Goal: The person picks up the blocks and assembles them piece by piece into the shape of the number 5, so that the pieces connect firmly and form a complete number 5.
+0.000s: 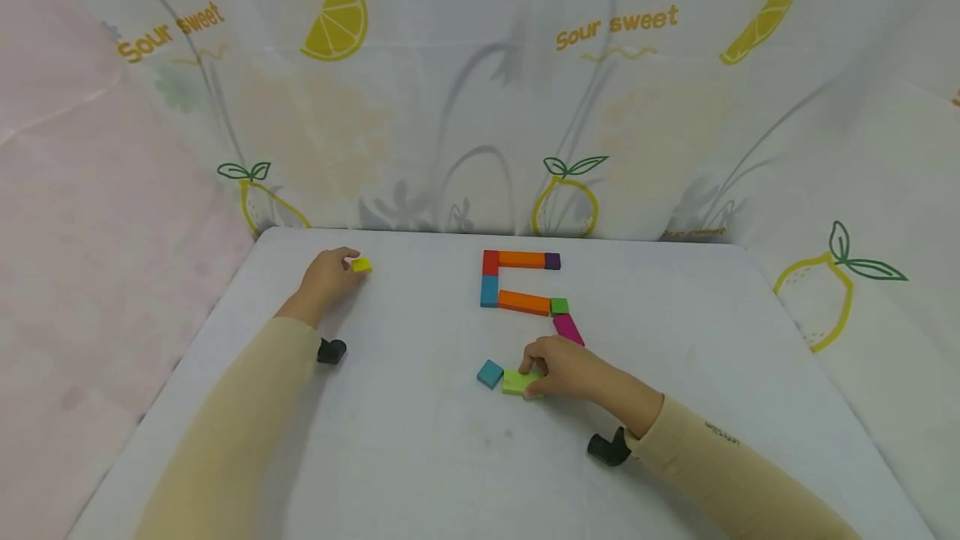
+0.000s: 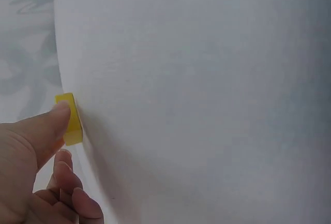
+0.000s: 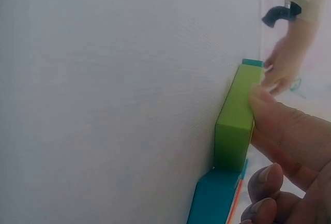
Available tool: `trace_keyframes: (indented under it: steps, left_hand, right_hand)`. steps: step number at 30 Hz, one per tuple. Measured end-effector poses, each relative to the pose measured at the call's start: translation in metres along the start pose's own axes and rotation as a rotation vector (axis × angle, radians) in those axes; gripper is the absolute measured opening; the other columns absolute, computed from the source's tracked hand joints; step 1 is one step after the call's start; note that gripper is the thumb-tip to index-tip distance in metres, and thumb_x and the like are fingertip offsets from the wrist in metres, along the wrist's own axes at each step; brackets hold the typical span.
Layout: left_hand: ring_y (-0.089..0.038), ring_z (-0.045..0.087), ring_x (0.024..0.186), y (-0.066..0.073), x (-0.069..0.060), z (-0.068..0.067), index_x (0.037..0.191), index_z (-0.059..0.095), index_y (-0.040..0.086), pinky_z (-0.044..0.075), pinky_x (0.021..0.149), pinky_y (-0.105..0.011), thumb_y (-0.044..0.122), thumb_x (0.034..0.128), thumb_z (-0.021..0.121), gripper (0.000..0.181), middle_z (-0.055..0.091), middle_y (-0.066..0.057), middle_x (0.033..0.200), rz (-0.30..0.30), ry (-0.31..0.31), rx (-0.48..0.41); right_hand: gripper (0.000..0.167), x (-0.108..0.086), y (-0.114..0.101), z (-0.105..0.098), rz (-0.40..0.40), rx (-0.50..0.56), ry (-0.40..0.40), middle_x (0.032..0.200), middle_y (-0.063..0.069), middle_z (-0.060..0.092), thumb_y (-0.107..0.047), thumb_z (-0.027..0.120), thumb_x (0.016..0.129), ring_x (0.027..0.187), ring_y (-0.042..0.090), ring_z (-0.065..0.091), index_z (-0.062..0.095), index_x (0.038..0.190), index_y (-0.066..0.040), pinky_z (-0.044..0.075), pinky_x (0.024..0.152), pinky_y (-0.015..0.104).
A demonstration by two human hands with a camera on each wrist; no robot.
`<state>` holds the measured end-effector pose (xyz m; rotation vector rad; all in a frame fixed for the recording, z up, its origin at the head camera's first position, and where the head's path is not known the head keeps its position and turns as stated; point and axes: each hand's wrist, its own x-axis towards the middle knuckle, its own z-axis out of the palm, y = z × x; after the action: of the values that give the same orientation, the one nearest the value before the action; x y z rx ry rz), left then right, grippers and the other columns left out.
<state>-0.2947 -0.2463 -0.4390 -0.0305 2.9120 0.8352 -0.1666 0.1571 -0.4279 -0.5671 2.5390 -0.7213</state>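
Observation:
At the far left of the table, my left hand [image 1: 327, 277] pinches a small yellow block [image 1: 362, 265] between thumb and fingers. The left wrist view shows the thumb pressed against the yellow block [image 2: 72, 120]. Nearer the front, my right hand [image 1: 566, 367] grips a lime green block [image 1: 517, 382] by its right part. A small blue block [image 1: 490, 373] sits at the green block's left end, set at an angle. In the right wrist view, a teal block [image 3: 214, 198] touches the green block's [image 3: 237, 105] near end; the right hand hides this spot in the head view.
Behind the right hand, a line of blocks lies on the white table [image 1: 420, 440]: purple [image 1: 552, 261], orange [image 1: 521, 259], red [image 1: 491, 262], blue [image 1: 489, 292], a second orange block [image 1: 523, 302], green [image 1: 559, 306] and magenta [image 1: 568, 329]. A lemon-print curtain [image 1: 450, 107] hangs at the back.

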Motion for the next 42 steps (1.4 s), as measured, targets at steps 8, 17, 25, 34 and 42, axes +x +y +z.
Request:
trace_keyframes:
  steps: [8, 17, 25, 34, 42]
  left_hand:
    - [-0.041, 0.053, 0.111, -0.005, -0.001, 0.001, 0.137, 0.053, -0.003, 0.042, 0.099, -0.053, 0.021, 0.0973, 0.065, 0.048, 0.057, -0.029, 0.124, -0.019, 0.020, 0.003]
    - [-0.041, 0.054, 0.108, -0.003, -0.002, 0.000, 0.134, 0.056, -0.005, 0.042, 0.098, -0.053, 0.021, 0.0968, 0.066, 0.046, 0.057, -0.028, 0.120, 0.001, 0.019, 0.011]
    - [-0.038, 0.054, 0.104, -0.001, -0.003, -0.001, 0.131, 0.058, -0.004, 0.042, 0.096, -0.052, 0.023, 0.0955, 0.067, 0.045, 0.059, -0.026, 0.118, -0.007, 0.005, 0.021]
    - [-0.034, 0.054, 0.096, 0.013, -0.008, -0.004, 0.127, 0.060, -0.004, 0.044, 0.088, -0.048, 0.027, 0.0940, 0.069, 0.047, 0.059, -0.023, 0.112, 0.047, -0.045, 0.075]
    - [-0.032, 0.054, 0.091, 0.032, -0.022, -0.001, 0.125, 0.063, -0.002, 0.045, 0.081, -0.044, 0.029, 0.0924, 0.072, 0.046, 0.060, -0.019, 0.108, 0.080, -0.068, 0.104]
  right_hand:
    - [0.021, 0.001, 0.001, 0.000, 0.004, 0.001, -0.004, 0.079, -0.005, 0.057, -0.018, 0.086, 0.080, 0.078, 0.016, 0.051, 0.074, 0.097, -0.015, 0.046, 0.067, 0.028]
    - [0.021, 0.002, 0.002, 0.000, 0.004, 0.000, -0.001, 0.077, -0.004, 0.057, -0.018, 0.086, 0.080, 0.077, 0.016, 0.051, 0.075, 0.098, -0.015, 0.045, 0.066, 0.028]
    - [0.020, 0.001, 0.001, 0.000, 0.006, 0.012, 0.001, 0.080, -0.005, 0.058, -0.018, 0.086, 0.080, 0.079, 0.016, 0.051, 0.075, 0.096, -0.015, 0.046, 0.067, 0.028]
    - [0.020, 0.001, 0.002, 0.002, 0.003, 0.014, 0.008, 0.080, -0.006, 0.058, -0.018, 0.086, 0.080, 0.079, 0.016, 0.051, 0.075, 0.096, -0.016, 0.047, 0.067, 0.029]
    - [0.020, 0.000, 0.000, 0.001, 0.012, 0.005, 0.006, 0.080, -0.004, 0.057, -0.019, 0.086, 0.080, 0.079, 0.016, 0.051, 0.075, 0.096, -0.016, 0.047, 0.068, 0.030]
